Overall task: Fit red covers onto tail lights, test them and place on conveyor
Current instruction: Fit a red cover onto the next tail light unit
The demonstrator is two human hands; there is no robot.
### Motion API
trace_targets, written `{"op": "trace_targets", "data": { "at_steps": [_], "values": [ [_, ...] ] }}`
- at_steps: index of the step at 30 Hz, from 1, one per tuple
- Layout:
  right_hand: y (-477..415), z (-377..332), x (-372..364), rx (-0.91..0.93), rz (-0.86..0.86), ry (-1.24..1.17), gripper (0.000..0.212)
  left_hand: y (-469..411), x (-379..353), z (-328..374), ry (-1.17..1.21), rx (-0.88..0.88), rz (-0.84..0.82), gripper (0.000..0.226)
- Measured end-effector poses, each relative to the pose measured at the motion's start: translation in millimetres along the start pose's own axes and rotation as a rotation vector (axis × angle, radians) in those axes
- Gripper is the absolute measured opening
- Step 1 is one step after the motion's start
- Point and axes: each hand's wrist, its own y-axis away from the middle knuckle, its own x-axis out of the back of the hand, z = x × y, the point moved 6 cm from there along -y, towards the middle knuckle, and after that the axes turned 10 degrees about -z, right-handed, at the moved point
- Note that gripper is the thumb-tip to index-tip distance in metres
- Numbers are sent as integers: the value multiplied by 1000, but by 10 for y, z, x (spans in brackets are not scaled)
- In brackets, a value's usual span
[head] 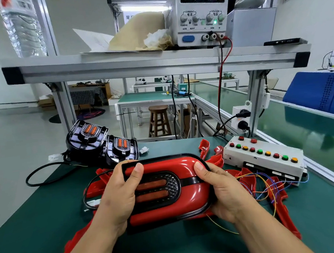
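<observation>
Head view: green rubber-matted workbench (39,228) below me, with grey factory floor off its left edge and more benches and a round wooden stool (158,121) far behind.

I have the glossy red-covered oval tail light (167,188) lifted just above the mat at centre. My left hand (117,193) grips its left end with the thumb on the face. My right hand (224,194) grips the right end the same way.

Loose red plastic covers (213,158) lie scattered under and beside it. Two uncovered black tail lights with orange lenses (86,137) sit far left, touching each other, and a black cable (45,175) loops from them over the left edge.

A white box with red, green and yellow buttons (263,156) sits right, near the mat's edge, trailing thin coloured wires (264,186).

An aluminium-frame shelf (136,66) crosses overhead at the far side. It carries a grey bench power supply with lit digits (200,14), and a red lead (221,85) drops from that.

The long green conveyor belt (314,133) runs along the right behind an aluminium rail, with a blue plastic bin (320,92) beyond it.

Bare mat shows near left and near centre; the shelf posts stand at the far corners.
</observation>
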Motion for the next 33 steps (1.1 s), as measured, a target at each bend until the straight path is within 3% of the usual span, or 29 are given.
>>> {"op": "trace_targets", "data": {
  "at_steps": [14,22,29,33],
  "values": [
    [7,-12,-1,7,4,23,26,-33,3,-20,14,6,-6,42],
    [17,23,27,-71,-14,61,43,-20,25,-63,27,21,-74,23],
    [5,-14,30,-43,-28,126,30,10,33,-36,-57,-38,-60,56],
    [5,-12,6,-31,-51,168,30,12,60,-21,-58,-48,-31,59]
  ]
}}
